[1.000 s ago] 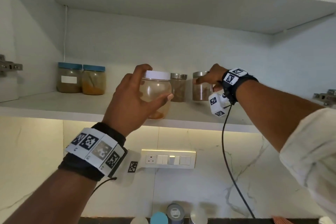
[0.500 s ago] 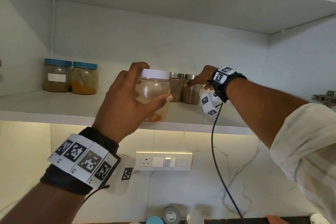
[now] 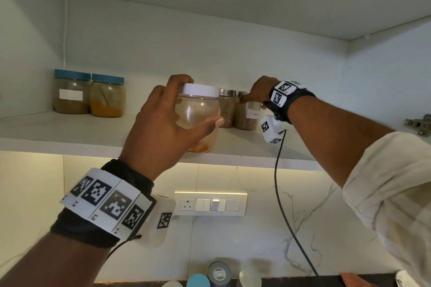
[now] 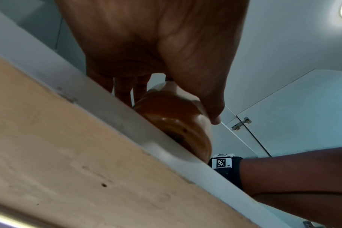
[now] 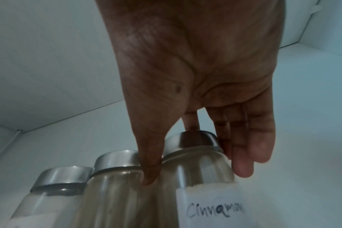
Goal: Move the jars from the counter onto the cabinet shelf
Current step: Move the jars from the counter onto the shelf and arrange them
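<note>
My left hand [image 3: 202, 100] grips a clear jar with a white lid [image 3: 198, 114], thumb in front and fingers behind. The jar stands at the front edge of the cabinet shelf [image 3: 70, 133]; in the left wrist view its amber base [image 4: 176, 120] sits on the shelf lip. My right hand [image 3: 253, 100] reaches deeper in and holds a steel-lidded jar labelled "Cinnamon" [image 5: 201, 169] between thumb and fingers. It stands on the shelf against a second steel-lidded jar [image 5: 115, 185], with a third [image 5: 55, 185] beside that.
Two blue-lidded jars [image 3: 72, 93] [image 3: 108, 96] stand at the shelf's back left. More lids [image 3: 219, 272] show on the counter below. A switch panel [image 3: 210, 204] is on the marble wall, a door hinge [image 3: 419, 123] at the right, and a black cable [image 3: 277, 182] hangs from my right wrist.
My right hand has slid the cinnamon jar left until it stands against the neighbouring steel-lidded jar. The left hand keeps the white-lidded jar at the shelf edge.
</note>
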A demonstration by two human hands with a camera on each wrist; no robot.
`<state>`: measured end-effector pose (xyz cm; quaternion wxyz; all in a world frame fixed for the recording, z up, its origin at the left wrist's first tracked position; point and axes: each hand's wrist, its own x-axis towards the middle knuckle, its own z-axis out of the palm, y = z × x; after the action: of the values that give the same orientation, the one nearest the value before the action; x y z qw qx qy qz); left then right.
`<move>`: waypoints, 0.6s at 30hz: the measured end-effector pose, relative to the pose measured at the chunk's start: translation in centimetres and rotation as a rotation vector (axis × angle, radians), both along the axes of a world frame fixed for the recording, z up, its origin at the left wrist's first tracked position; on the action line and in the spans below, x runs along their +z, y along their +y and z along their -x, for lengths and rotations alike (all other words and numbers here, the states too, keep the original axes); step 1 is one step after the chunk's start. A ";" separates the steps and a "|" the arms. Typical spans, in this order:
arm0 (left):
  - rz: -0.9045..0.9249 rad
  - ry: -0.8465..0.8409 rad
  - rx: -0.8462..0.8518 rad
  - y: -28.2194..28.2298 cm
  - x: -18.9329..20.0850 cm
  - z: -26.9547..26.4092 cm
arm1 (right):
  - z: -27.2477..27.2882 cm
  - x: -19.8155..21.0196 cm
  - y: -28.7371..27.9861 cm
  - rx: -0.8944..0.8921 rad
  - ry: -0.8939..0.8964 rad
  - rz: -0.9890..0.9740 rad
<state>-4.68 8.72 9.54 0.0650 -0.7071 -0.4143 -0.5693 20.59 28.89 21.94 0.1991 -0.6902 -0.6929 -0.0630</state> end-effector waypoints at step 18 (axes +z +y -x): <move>0.012 0.007 0.011 -0.2 0.0 0.0 | 0.9 0.2 -5.3 0.136 0.017 -0.131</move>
<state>-4.63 8.51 9.55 0.0653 -0.7073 -0.4211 -0.5641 19.68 23.54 22.17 0.2535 -0.6275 -0.7308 -0.0885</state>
